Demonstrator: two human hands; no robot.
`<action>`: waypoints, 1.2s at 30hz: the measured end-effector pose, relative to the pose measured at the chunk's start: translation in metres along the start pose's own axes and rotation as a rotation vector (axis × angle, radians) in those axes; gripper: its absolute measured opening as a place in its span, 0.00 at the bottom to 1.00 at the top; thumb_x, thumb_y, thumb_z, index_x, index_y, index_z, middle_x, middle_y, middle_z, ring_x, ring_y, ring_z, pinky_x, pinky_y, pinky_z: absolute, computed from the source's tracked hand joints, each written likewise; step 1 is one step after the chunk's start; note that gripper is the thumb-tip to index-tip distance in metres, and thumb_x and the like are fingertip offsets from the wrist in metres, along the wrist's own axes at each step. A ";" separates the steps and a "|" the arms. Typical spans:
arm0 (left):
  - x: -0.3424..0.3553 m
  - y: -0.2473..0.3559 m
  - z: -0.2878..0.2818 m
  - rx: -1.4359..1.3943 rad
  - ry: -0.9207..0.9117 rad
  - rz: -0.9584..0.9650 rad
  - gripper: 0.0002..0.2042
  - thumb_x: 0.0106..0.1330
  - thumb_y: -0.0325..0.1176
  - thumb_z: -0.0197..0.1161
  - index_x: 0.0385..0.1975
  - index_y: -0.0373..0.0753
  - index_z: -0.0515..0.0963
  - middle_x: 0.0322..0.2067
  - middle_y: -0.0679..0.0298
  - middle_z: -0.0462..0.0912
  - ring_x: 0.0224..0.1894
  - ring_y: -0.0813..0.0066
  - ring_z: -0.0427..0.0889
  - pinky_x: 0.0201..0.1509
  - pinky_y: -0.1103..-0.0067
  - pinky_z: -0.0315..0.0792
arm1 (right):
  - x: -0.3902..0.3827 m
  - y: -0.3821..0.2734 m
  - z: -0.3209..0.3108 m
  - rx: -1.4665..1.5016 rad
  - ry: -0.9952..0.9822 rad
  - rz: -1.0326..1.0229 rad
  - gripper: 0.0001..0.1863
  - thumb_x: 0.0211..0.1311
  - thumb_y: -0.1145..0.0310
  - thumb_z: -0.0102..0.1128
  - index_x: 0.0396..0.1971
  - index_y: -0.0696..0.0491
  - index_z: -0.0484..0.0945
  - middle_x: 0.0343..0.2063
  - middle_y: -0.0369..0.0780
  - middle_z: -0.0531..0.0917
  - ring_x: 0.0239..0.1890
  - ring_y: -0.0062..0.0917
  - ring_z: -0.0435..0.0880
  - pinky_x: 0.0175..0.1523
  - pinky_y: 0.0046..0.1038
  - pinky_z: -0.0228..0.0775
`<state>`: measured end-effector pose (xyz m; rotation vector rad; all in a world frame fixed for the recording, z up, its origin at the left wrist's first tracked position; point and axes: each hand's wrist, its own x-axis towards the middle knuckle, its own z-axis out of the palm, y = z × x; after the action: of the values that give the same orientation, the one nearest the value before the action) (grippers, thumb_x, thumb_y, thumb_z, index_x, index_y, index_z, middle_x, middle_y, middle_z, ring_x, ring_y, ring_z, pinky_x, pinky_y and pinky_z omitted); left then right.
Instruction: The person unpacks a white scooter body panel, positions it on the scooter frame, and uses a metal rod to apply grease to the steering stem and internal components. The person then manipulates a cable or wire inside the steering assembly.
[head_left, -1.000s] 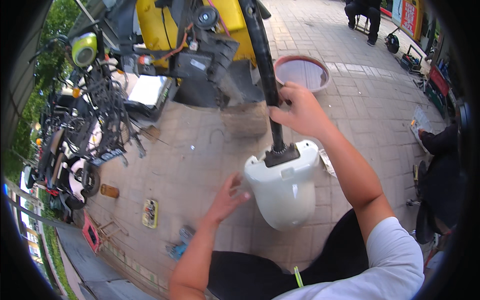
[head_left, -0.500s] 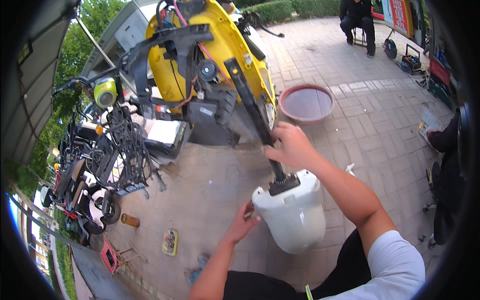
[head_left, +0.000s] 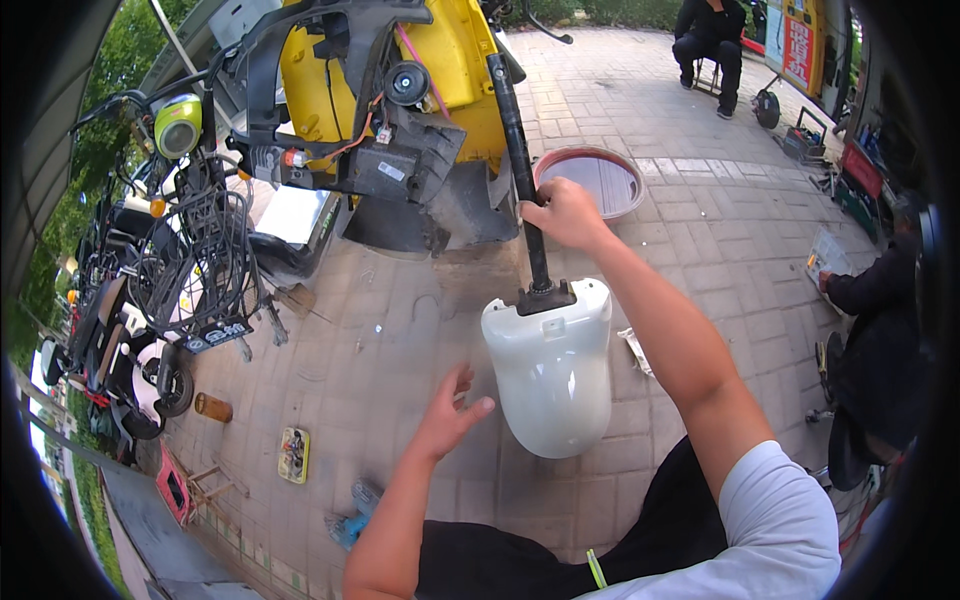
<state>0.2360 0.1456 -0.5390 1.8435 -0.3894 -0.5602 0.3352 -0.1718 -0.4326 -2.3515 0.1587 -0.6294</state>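
Note:
A glossy white scooter front fender [head_left: 555, 390] hangs or stands in front of me, its rounded end toward me. From the black bracket at its far end rises a long black steering tube [head_left: 508, 110], slightly tilted left. My right hand [head_left: 567, 213] is wrapped round the tube partway up. To the left of the fender, my left hand [head_left: 450, 415] is held in the air, fingers apart and holding nothing. Just beyond the tube is a partly stripped scooter with a yellow body panel [head_left: 458, 50] and black plastic parts. Whether the fender touches the ground is unclear.
A reddish basin [head_left: 600, 152] of liquid lies beyond my right hand. Left are parked scooters [head_left: 150, 375], a brown can [head_left: 213, 407], a small parts tray [head_left: 294, 455] and a pink-topped stool [head_left: 173, 487]. One person [head_left: 712, 45] sits far off; another [head_left: 880, 310] is at right.
My left hand has come away from beside the fender, leaving a wider gap. The tube stands more upright with my right hand still on it. The whole view has shifted.

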 end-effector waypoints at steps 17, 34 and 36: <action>0.008 -0.012 0.001 -0.035 -0.064 -0.033 0.45 0.58 0.50 0.69 0.70 0.34 0.52 0.66 0.49 0.61 0.68 0.58 0.61 0.68 0.65 0.62 | 0.021 0.020 0.015 0.061 -0.056 0.071 0.23 0.49 0.52 0.62 0.22 0.61 0.83 0.18 0.48 0.80 0.27 0.40 0.82 0.37 0.38 0.73; 0.190 0.092 -0.061 -1.100 0.383 0.018 0.52 0.58 0.59 0.66 0.69 0.30 0.43 0.66 0.46 0.54 0.68 0.48 0.57 0.72 0.58 0.52 | 0.023 0.019 0.021 -0.011 -0.045 0.087 0.30 0.54 0.43 0.64 0.29 0.63 0.83 0.26 0.49 0.82 0.34 0.40 0.83 0.42 0.37 0.74; 0.218 0.111 -0.077 -1.364 0.320 0.058 0.54 0.56 0.59 0.68 0.68 0.27 0.41 0.65 0.46 0.53 0.68 0.45 0.56 0.72 0.57 0.53 | 0.001 0.011 0.015 0.058 0.047 0.042 0.33 0.54 0.43 0.65 0.33 0.65 0.82 0.30 0.51 0.82 0.37 0.40 0.82 0.43 0.37 0.73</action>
<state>0.4609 0.0567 -0.4543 0.5686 0.1701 -0.3159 0.3434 -0.1718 -0.4492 -2.2734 0.2076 -0.6600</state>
